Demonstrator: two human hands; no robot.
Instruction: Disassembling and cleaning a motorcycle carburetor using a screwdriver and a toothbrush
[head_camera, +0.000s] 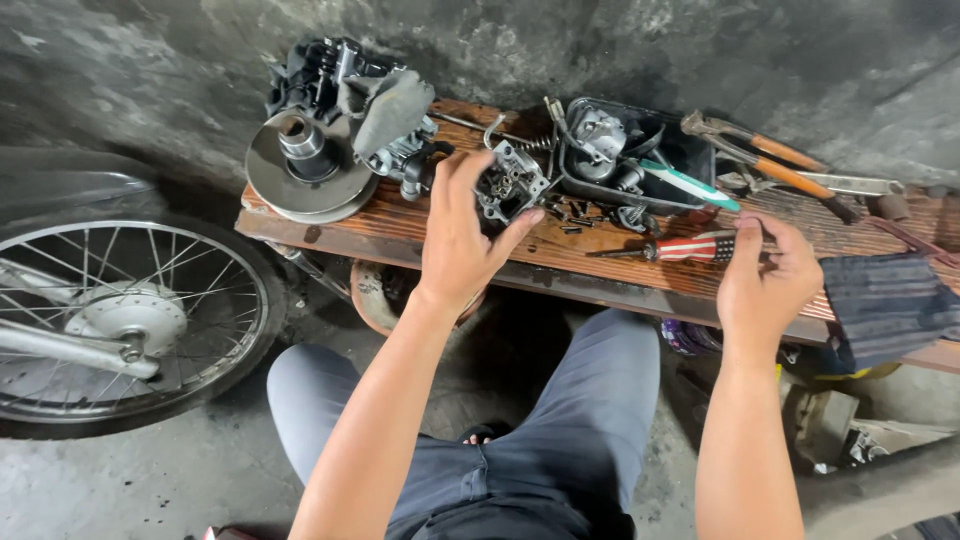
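The left hand (462, 232) grips a carburetor body (508, 183) over the wooden bench (420, 225). The right hand (765, 275) pinches something too small to identify, just beside the striped-handled screwdriver (680, 247). Loose screws (572, 212) beside the carburetor body may roll off if knocked.

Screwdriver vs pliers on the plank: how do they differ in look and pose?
The screwdriver has a red-and-white striped handle; the pliers have orange grips. The screwdriver lies nearly level along the wooden plank, tip toward the left; the pliers lie at the plank's far edge, slanting down to the right. The right hand is at the screwdriver's handle end; no hand is near the pliers. Both rest on the plank.
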